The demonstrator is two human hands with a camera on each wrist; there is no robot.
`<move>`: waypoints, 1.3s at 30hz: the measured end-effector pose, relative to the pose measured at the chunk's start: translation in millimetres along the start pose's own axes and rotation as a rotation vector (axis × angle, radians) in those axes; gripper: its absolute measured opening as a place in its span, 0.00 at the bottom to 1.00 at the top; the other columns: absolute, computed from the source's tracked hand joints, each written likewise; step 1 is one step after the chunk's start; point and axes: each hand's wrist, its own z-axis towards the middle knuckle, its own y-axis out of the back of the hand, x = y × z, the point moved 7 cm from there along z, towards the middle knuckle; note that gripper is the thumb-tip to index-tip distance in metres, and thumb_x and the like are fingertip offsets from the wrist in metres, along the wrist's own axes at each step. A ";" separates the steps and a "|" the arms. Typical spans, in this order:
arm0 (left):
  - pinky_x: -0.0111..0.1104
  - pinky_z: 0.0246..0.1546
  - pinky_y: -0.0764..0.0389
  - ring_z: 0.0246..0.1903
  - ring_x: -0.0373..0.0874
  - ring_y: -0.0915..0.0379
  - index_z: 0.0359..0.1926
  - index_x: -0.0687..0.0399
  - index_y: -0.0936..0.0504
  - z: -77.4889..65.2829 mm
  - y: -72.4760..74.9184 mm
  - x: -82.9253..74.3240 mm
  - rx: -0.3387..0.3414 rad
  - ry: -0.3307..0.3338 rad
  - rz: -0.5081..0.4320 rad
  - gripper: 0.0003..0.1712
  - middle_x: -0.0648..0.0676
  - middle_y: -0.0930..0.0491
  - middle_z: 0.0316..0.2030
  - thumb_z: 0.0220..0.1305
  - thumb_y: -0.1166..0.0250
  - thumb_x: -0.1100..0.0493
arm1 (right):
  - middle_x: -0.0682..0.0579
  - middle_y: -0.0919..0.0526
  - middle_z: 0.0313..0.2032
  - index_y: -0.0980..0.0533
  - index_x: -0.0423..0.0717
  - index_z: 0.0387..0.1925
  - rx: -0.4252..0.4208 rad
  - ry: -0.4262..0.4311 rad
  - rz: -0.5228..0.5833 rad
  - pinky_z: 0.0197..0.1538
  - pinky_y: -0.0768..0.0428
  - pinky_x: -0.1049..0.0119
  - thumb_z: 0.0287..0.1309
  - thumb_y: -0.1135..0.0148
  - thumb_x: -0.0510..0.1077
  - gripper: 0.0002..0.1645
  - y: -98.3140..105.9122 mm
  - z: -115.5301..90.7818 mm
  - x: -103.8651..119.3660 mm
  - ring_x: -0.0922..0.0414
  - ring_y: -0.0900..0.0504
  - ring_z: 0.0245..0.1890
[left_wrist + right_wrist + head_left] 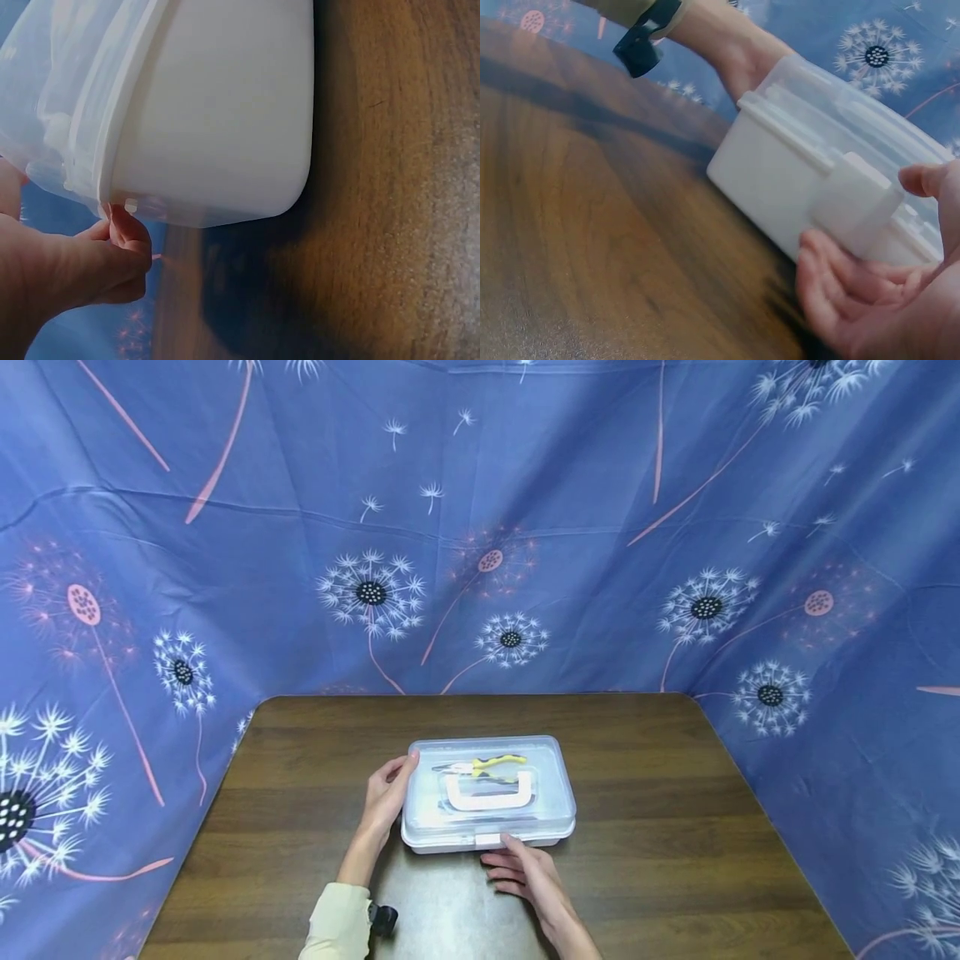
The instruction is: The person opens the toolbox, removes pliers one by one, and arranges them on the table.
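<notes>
A storage box [557,835] with a white base and a clear lid [427,802] lies on the table. On the lid is a white handle [487,804], and pliers [498,762] with yellow and black grips show through the plastic. My left hand [386,789] holds the box's left side, its curled fingers [131,232] at the lid's rim in the left wrist view. At the front, my right hand [528,872] has its thumb at the white latch [859,199]. Its other fingers [832,270] are loosely bent below the latch, close to the box's front wall.
The brown wooden table [660,860] extends on both sides of the box. A blue cloth [585,527] with a dandelion print hangs behind it and at the sides. A small black device [383,920] sits at the left wrist, by a pale sleeve [337,918].
</notes>
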 end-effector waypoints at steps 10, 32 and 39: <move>0.35 0.48 0.25 0.48 0.49 0.26 0.63 0.65 0.21 0.9 -0.9 1.4 -0.022 -0.011 0.005 0.38 0.60 0.19 0.50 0.69 0.35 0.36 | 0.38 0.11 0.37 0.19 0.24 0.48 -0.125 0.068 0.013 0.37 0.14 0.66 0.70 0.36 0.56 0.33 0.2 0.6 0.3 0.58 0.12 0.29; 0.34 0.49 0.23 0.49 0.50 0.24 0.64 0.65 0.21 2.2 0.2 1.3 -0.005 -0.021 0.015 0.39 0.61 0.18 0.50 0.69 0.36 0.36 | 0.33 0.13 0.42 0.25 0.22 0.56 0.230 0.256 -0.225 0.38 0.17 0.71 0.65 0.33 0.35 0.24 14.7 0.2 -4.3 0.61 0.14 0.35; 0.33 0.48 0.23 0.48 0.49 0.23 0.63 0.64 0.20 1.8 -0.5 -0.1 0.003 -0.024 0.011 0.38 0.62 0.17 0.50 0.69 0.35 0.37 | 0.45 0.12 0.25 0.15 0.34 0.32 0.162 0.292 -0.480 0.17 0.27 0.76 0.67 0.32 0.42 0.13 18.9 9.3 -2.9 0.65 0.21 0.16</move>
